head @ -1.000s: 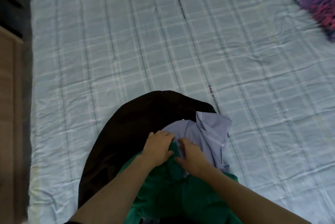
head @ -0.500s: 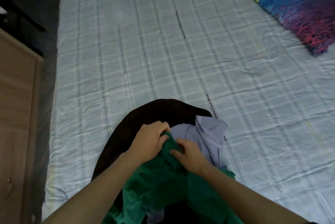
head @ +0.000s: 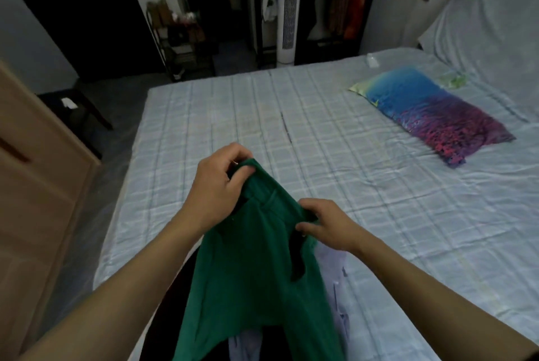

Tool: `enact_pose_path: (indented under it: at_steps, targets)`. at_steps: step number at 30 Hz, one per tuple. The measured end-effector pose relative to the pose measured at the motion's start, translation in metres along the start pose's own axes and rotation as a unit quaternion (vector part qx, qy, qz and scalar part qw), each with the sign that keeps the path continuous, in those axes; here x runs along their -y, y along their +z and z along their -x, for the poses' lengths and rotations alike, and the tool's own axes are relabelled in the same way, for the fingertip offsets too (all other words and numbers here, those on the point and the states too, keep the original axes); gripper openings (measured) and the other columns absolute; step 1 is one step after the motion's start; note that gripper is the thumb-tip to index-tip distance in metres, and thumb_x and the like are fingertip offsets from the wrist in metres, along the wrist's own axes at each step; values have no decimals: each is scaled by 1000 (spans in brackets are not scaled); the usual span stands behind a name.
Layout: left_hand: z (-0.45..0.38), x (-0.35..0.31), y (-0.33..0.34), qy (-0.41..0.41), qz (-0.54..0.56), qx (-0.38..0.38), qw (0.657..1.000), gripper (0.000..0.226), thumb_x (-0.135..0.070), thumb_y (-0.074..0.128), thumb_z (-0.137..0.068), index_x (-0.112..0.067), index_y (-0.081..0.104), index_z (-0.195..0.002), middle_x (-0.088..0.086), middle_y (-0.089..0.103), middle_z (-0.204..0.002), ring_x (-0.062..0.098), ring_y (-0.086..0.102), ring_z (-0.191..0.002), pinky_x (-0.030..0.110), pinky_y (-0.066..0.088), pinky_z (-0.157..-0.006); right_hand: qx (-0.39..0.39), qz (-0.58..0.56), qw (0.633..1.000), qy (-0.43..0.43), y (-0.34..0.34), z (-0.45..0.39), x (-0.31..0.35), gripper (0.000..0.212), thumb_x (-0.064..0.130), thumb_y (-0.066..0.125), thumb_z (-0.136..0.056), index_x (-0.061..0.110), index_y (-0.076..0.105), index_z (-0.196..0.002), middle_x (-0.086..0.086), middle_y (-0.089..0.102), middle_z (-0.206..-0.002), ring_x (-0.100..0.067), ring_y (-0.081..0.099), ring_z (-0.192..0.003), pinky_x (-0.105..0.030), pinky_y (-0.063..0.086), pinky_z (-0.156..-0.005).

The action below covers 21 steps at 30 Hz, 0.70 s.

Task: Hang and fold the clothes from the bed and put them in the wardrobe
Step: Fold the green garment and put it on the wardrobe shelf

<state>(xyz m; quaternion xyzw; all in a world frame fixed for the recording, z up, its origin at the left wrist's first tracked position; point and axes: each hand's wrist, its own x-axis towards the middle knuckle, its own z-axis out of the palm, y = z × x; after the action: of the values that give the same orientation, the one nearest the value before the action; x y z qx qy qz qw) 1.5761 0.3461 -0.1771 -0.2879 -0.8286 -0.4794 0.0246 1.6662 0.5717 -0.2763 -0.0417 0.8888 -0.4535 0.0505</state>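
I hold the green garment point(head: 250, 273) up in the lower middle of the frame, above the near edge of the bed point(head: 320, 141). My left hand point(head: 217, 185) has its grip curled tight round the top corner of the cloth, thumb and fingers pinching the hem at the highest point. My right hand point(head: 326, 225) grips the same top edge lower and to the right, fingers folded over the fabric. That edge slants from upper left down to lower right between my hands, and the garment's long axis runs downward toward the bottom of the frame, where it hangs loose. The cloth looks soft, matte and fairly thick, with a stitched seam and a dark slit opening near my right hand. Below it lie a pale lilac shirt point(head: 335, 282), thin and crumpled, and a black garment point(head: 163, 328). The bed sheet is light blue with a checked pattern, lightly wrinkled. A glossy blue-and-purple pillow point(head: 431, 115) lies at the right.
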Motion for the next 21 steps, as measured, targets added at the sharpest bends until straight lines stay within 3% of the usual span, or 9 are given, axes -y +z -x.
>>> enact_pose_path:
  at_steps: [8, 11, 14, 16, 18, 21]
  targets:
    - [13, -61, -45, 32, -33, -54, 997, 12, -7, 64, -92, -17, 63, -85, -4, 63, -77, 9, 60, -69, 12, 44, -60, -8, 13, 1000, -24, -31, 27, 52, 7, 20, 61, -93, 18, 54, -90, 3, 64, -81, -12, 62, -76, -31, 50, -71]
    - [19, -76, -60, 35, -45, -84, 995, 13, -6, 65, -91, -15, 63, -84, -3, 63, -76, 7, 58, -68, 11, 42, -60, -39, 28, 998, -51, -48, 35, 73, 10, 21, 62, -90, 27, 54, -87, 7, 64, -78, -10, 62, -72, -33, 51, -68]
    - [19, -92, -74, 49, -52, -131, 989, 12, -6, 64, -92, -13, 62, -84, -2, 61, -76, 6, 56, -67, 11, 41, -59, -106, 25, 990, -85, -71, 35, 100, 12, 16, 64, -88, 25, 56, -86, 8, 64, -74, -6, 61, -69, -25, 47, -64]
    - [14, -103, -85, 59, -45, -169, 983, 11, -7, 63, -94, -13, 60, -85, -1, 60, -76, 7, 55, -67, 14, 42, -58, -179, 11, 977, -114, -92, 32, 123, 16, 16, 71, -85, 23, 57, -82, 9, 62, -69, -4, 57, -63, -20, 42, -60]
    - [8, -113, -97, 65, -41, -191, 979, 10, -11, 61, -96, -15, 58, -87, 0, 59, -77, 12, 57, -69, 25, 46, -59, -211, 24, 966, -147, -114, 32, 147, 23, 23, 81, -78, 22, 58, -80, 10, 60, -67, -2, 54, -60, -15, 40, -57]
    - [4, -124, -108, 64, -39, -218, 973, 8, -13, 61, -96, -14, 58, -88, 0, 59, -78, 18, 57, -71, 32, 47, -61, -136, 52, 979, -142, -136, 41, 168, 38, 37, 90, -62, 24, 64, -86, 7, 65, -72, -5, 58, -62, -19, 46, -56]
